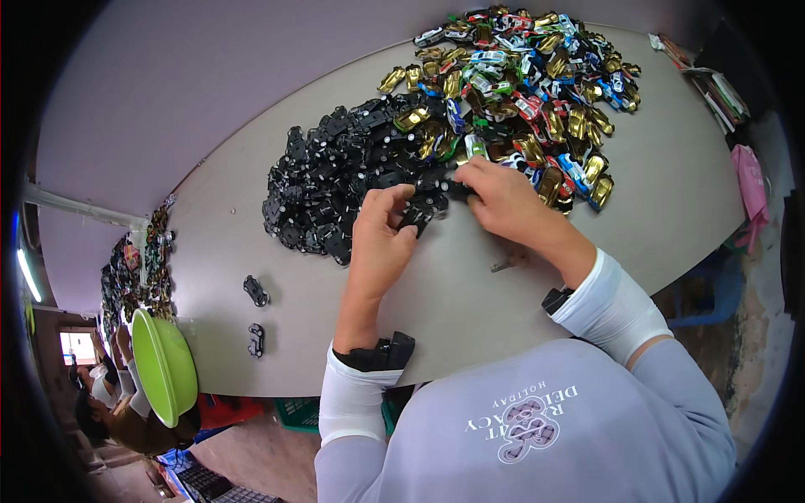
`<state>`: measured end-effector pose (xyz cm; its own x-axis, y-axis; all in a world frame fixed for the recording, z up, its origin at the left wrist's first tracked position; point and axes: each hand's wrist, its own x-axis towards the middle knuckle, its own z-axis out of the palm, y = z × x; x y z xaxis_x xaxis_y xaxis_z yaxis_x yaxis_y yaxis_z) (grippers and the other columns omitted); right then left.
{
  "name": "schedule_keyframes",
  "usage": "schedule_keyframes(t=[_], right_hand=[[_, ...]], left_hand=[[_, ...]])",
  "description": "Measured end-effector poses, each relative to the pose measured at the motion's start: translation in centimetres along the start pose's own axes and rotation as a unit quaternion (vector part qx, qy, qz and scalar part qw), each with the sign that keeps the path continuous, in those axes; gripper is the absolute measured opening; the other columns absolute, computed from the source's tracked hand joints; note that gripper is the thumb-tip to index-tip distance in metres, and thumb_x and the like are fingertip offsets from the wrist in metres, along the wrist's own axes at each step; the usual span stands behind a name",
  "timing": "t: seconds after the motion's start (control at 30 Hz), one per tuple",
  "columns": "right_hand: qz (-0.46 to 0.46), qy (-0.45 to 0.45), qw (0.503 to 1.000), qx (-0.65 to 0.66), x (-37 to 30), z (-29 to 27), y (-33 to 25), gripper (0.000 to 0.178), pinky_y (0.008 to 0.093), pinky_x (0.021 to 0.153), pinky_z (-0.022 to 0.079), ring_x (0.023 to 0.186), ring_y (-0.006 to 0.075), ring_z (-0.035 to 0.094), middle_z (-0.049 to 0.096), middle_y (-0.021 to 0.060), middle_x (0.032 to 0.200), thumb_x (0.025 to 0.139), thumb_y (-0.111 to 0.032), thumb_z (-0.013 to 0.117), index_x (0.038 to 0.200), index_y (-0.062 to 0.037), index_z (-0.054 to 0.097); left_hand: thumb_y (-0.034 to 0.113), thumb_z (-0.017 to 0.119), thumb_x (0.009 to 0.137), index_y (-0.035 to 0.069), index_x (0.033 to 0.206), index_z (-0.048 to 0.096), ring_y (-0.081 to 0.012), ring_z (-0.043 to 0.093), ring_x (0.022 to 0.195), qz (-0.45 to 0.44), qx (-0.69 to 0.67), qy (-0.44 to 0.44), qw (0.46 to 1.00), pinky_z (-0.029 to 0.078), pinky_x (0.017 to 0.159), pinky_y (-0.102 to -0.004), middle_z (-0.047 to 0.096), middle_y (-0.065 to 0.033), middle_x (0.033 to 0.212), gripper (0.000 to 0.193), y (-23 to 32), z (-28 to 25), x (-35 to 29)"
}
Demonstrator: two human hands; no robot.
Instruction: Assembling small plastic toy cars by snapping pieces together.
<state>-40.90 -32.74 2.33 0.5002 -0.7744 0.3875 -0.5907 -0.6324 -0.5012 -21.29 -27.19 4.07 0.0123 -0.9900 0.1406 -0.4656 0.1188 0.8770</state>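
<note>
My left hand point(381, 243) is closed, thumb and fingers curled at the edge of a black toy car chassis point(426, 210) by the front of a dark heap. Close beside it on the right, my right hand point(507, 201) has its fingers bent in a pinch; what sits between the fingertips is too dark and small to name. The heap of black toy car chassis point(323, 184) with small wheels lies just beyond my left hand. Past my right hand spreads a pile of toy car bodies point(528, 92) in gold, white, blue, green and red.
Two loose black chassis, one point(256, 291) above another point(256, 339), lie on the grey table point(222, 251) at left. A small metal piece point(503, 264) rests below my right hand. A green basin point(163, 369) stands at the left edge, near another person point(126, 411). Pink cloth point(749, 193) hangs at right.
</note>
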Motion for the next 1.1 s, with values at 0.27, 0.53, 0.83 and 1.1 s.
schedule_keyframes(t=[0.27, 0.53, 0.83, 1.1], right_hand=[[-0.014, -0.074, 0.992, 0.097, 0.0, -3.0, 0.8, 0.012, 0.0320, 0.057, 0.043, 0.062, 0.0216, 0.055, 0.056, 0.0079, 0.070, 0.070, 0.003, 0.057, 0.082, -0.0012, 0.056], [0.229, -0.132, 0.745, 0.612, 0.0, -4.2, -0.7, 0.010, 0.0171, 0.041, 0.036, 0.051, 0.0044, 0.050, 0.058, 0.0017, 0.074, 0.077, -0.002, 0.060, 0.084, -0.0043, 0.054], [0.152, -0.074, 0.927, 0.334, -1.0, -1.0, -1.3, 0.015, 0.0256, 0.051, 0.039, 0.056, 0.0099, 0.047, 0.054, 0.0017, 0.075, 0.077, -0.008, 0.063, 0.087, -0.0025, 0.053], [-0.069, 0.002, 0.997, 0.022, -1.1, -0.8, -2.8, 0.023, 0.0377, 0.064, 0.045, 0.075, 0.0291, 0.055, 0.051, 0.0093, 0.079, 0.068, -0.012, 0.068, 0.085, -0.0030, 0.055]], left_hand=[[-0.007, 0.052, 0.070, -0.001, 0.111, 0.053, -0.0110, 0.053, 0.076, -0.174, -0.394, -0.100, 0.897, 0.052, 0.065, -0.0283, 0.054, -0.0043, 0.097, 0.042, -0.9, 1.2, 0.6], [0.006, 0.060, 0.079, 0.003, 0.114, 0.052, -0.0140, 0.056, 0.079, -0.166, -0.499, -0.130, 0.841, 0.052, 0.073, -0.0373, 0.056, -0.0052, 0.096, 0.036, -1.0, 1.5, -0.1], [0.009, 0.062, 0.082, 0.002, 0.113, 0.051, -0.0152, 0.062, 0.080, -0.189, -0.503, -0.053, 0.842, 0.056, 0.067, -0.0335, 0.061, -0.0065, 0.090, 0.034, -1.3, 2.0, 0.0], [0.010, 0.054, 0.087, -0.001, 0.120, 0.048, -0.0131, 0.060, 0.083, -0.198, -0.574, -0.077, 0.791, 0.050, 0.066, -0.0262, 0.061, -0.0072, 0.097, 0.036, 0.0, 2.7, -0.3]])
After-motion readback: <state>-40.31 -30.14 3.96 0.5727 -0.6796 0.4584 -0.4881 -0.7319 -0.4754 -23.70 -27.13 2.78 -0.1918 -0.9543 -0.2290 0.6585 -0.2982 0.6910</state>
